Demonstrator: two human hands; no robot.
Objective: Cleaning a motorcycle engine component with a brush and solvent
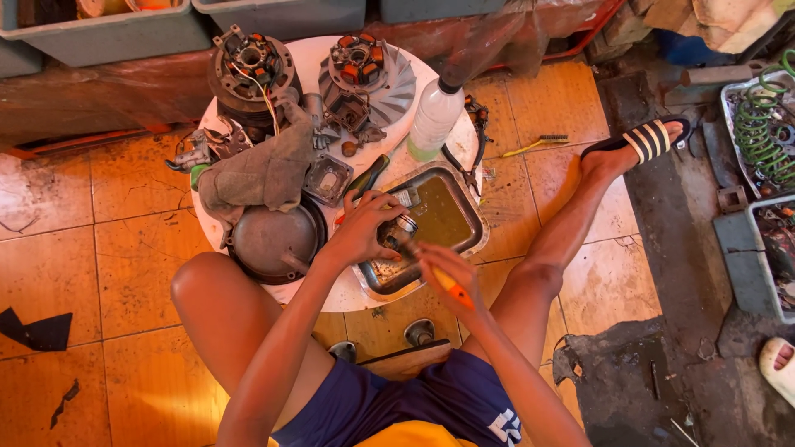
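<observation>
My left hand (364, 228) grips a small round metal part (399, 233) and holds it over a steel tray (476, 217) of murky brown liquid. My right hand (443, 269) is closed around an orange-handled brush or tool (454, 290) whose tip touches that part. The tray sits on the near right side of a round white table (418, 83) between my bare knees.
The table also carries two engine stators (248, 66) (364, 74), a grey rag (265, 170), a dark round cover (273, 240), a clear plastic bottle (435, 116) and pliers (476, 141). Green coil springs (758, 136) lie in a tray at right. Grey bins (108, 33) line the back.
</observation>
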